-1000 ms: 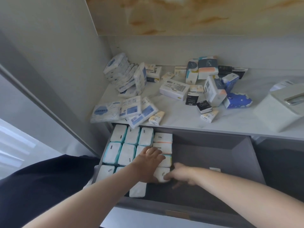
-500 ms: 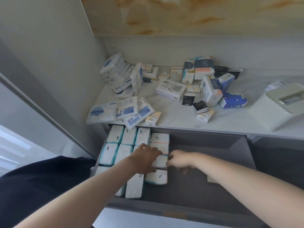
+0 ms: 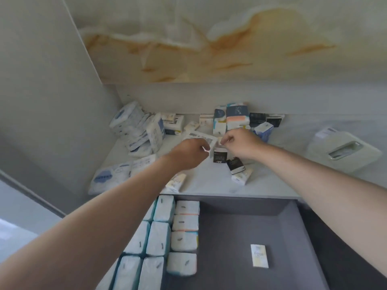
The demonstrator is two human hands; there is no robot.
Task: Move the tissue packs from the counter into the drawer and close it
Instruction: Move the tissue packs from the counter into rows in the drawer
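The step in hand is fetching more packs. Both hands are out over the counter (image 3: 209,183), beyond the back edge of the open drawer (image 3: 293,227), and nothing is being carried toward it.

The left hand (image 3: 189,152) has its fingers curled in, with the tips at the near corner of a white barcode-labelled tissue pack (image 3: 201,137). I cannot tell whether it already pinches that corner or only touches it. The right hand (image 3: 238,143) is also curled, thumb and forefinger drawn close together. I cannot tell whether anything sits between them.

The job looks well short of done. The drawer's left part holds neat rows of white tissue packs (image 3: 184,222), and one small pack (image 3: 259,255) lies alone on the drawer's bare floor to their right. Many packs are still on the counter beyond the drawer:
- small black packs (image 3: 219,155) just past the hands
- a leaning stack of blue-and-white packs (image 3: 129,124) beyond the drawer's left corner
- a navy-and-orange pack (image 3: 237,116) furthest from the drawer

The next move probably calls for a firm hold on a pack with each hand. The packs then go back over the drawer's rim and down beside the rows, set square so the remaining ones fit. Only after that can the drawer be closed.
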